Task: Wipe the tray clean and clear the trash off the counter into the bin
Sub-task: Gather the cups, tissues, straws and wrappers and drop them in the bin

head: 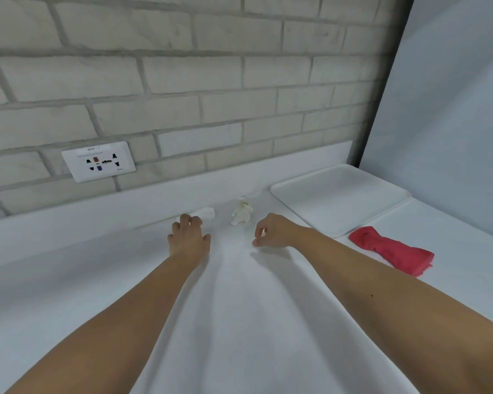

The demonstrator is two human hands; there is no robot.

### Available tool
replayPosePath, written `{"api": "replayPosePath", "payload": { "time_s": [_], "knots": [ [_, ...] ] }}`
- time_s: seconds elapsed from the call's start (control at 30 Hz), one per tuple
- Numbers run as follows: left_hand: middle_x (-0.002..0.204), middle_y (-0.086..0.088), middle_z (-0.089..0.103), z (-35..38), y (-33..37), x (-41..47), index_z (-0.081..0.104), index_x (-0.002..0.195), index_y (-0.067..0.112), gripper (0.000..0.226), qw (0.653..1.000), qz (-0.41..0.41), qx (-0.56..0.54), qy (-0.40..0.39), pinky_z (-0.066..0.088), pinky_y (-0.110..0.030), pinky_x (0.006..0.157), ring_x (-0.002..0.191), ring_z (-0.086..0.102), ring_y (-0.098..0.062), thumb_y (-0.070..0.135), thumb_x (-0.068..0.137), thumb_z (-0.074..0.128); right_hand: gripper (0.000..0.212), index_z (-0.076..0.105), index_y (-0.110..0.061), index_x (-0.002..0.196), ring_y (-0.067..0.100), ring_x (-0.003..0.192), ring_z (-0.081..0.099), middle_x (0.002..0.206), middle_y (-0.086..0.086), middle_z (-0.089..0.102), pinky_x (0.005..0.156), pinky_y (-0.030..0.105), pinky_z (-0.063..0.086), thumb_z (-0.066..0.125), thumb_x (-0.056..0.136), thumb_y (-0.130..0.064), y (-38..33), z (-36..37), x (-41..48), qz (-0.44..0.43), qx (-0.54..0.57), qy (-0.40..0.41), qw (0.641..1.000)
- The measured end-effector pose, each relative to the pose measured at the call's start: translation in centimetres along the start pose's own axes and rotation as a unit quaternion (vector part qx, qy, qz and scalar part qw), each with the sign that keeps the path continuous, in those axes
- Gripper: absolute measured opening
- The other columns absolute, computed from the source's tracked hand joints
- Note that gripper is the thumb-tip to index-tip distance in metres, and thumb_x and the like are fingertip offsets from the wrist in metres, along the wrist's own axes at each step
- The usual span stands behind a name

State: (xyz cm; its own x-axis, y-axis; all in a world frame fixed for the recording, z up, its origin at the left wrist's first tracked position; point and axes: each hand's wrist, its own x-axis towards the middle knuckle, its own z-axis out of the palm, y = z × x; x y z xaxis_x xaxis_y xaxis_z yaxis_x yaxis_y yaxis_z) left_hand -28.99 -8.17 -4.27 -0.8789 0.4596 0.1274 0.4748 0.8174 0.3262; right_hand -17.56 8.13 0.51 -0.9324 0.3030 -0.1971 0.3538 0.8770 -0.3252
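- At the back right corner of the worktop (239, 322) lies the tray (339, 200), flat, with one edge along the low backsplash and another close to the plain right-hand wall. The wide lens leaves it unclear which side is the longer.
- It is white and smooth, a rectangle with rounded corners and a shallow raised rim.
- Just beside its near corner lies a red cloth (390, 251), soft and bunched, narrower at the middle. Its long axis runs from the tray's corner out to the right and towards the person.
- Left of the tray, near the backsplash, sits a small white scrap (251, 193), too blurred to tell more.
- Nearer the person stands a cream crumpled wad (241, 214), and to its left lies a white crumpled tissue (205, 214), its length running along the backsplash.
- The left hand (188, 237) has its grip spread, thumb out to the side, bent fingertips touching the tissue's left end.
- The right hand (271, 231) hangs palm down just right of the cream wad, apart from it. Its grip is curled, thumb near forefinger; I cannot tell if anything is pinched.
- Behind rises a pale, rough brick wall with a white socket plate (98, 161) at the left.
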Motion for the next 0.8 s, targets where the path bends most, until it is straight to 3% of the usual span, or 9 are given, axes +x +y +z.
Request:
{"api": "replayPosePath", "payload": {
  "time_s": [0.1,0.2,0.33,0.43,0.53,0.63,0.73,0.8],
  "knots": [
    [0.139,-0.009,0.032,0.5,-0.1,1.8,0.035,0.136,0.010,0.047,0.999,-0.007,-0.043,0.027,0.036,-0.040,0.097,0.124,0.035,-0.029,0.025,0.094,0.048,0.038,0.059,-0.011,0.117,0.020,0.101,0.043,0.107,0.002,0.036,0.094,0.030,0.039,0.066,0.085,-0.031,0.4,0.6,2.5,0.003,0.038,0.039,0.998],
    [0.144,-0.006,0.030,1.2,-0.3,3.5,0.033,0.138,0.013,0.050,0.998,-0.010,-0.054,0.044,0.034,-0.041,0.100,0.129,0.032,-0.029,0.029,0.093,0.049,0.054,0.051,-0.014,0.127,0.027,0.122,0.039,0.125,0.011,0.039,0.099,0.033,0.038,0.070,0.081,-0.036,0.7,1.1,5.0,0.005,0.052,0.068,0.996],
    [0.156,0.004,0.013,2.3,-0.7,4.9,0.027,0.143,0.029,0.066,1.000,0.006,0.013,-0.013,0.021,-0.046,0.110,0.141,0.014,-0.027,0.057,0.086,0.048,0.094,0.016,-0.013,0.147,0.030,0.134,0.029,0.142,0.014,0.030,0.107,0.040,0.035,0.071,0.077,-0.044,0.9,1.6,8.1,0.024,0.076,0.109,0.991],
    [0.152,0.006,0.023,3.4,-0.8,5.7,0.035,0.138,0.035,0.056,0.998,0.008,0.030,-0.052,0.019,-0.046,0.110,0.141,0.015,-0.026,0.060,0.088,0.041,0.106,0.002,-0.014,0.150,0.030,0.142,0.019,0.154,0.011,0.014,0.112,0.044,0.030,0.069,0.077,-0.049,1.5,2.4,10.2,0.039,0.087,0.116,0.989],
    [0.130,-0.001,0.046,4.4,-1.1,5.8,0.052,0.123,0.021,0.036,0.999,0.037,-0.014,-0.028,0.030,-0.037,0.098,0.123,0.037,-0.026,0.042,0.095,0.042,0.101,0.003,-0.018,0.151,0.028,0.144,0.014,0.159,0.006,0.004,0.111,0.045,0.028,0.064,0.079,-0.055,1.7,3.4,11.6,0.041,0.033,0.098,0.994],
    [0.108,-0.005,0.055,4.4,-1.2,5.3,0.057,0.105,0.010,0.026,0.998,0.062,-0.025,0.006,0.033,-0.034,0.086,0.107,0.046,-0.027,0.030,0.097,0.043,0.086,0.013,-0.014,0.150,0.027,0.142,0.017,0.159,0.005,0.005,0.109,0.042,0.027,0.054,0.086,-0.055,1.5,4.0,12.7,0.036,-0.027,0.089,0.995],
    [0.087,-0.008,0.055,3.9,-1.9,4.7,0.047,0.093,0.010,0.009,0.996,0.046,-0.063,0.043,0.035,-0.033,0.072,0.090,0.056,-0.033,0.018,0.093,0.046,0.057,0.036,-0.004,0.137,0.030,0.127,0.035,0.145,0.012,0.033,0.100,0.037,0.034,0.040,0.096,-0.043,1.1,4.4,13.3,0.028,-0.088,0.108,0.990],
    [0.099,-0.010,0.055,3.3,-2.7,4.6,0.046,0.106,0.008,0.017,0.991,-0.002,-0.099,0.087,0.040,-0.035,0.069,0.086,0.058,-0.035,0.006,0.089,0.046,0.046,0.051,0.004,0.120,0.033,0.111,0.048,0.122,0.018,0.051,0.088,0.037,0.043,0.047,0.095,-0.035,0.7,5.4,13.5,-0.005,-0.102,0.174,0.979]
  ]
}}
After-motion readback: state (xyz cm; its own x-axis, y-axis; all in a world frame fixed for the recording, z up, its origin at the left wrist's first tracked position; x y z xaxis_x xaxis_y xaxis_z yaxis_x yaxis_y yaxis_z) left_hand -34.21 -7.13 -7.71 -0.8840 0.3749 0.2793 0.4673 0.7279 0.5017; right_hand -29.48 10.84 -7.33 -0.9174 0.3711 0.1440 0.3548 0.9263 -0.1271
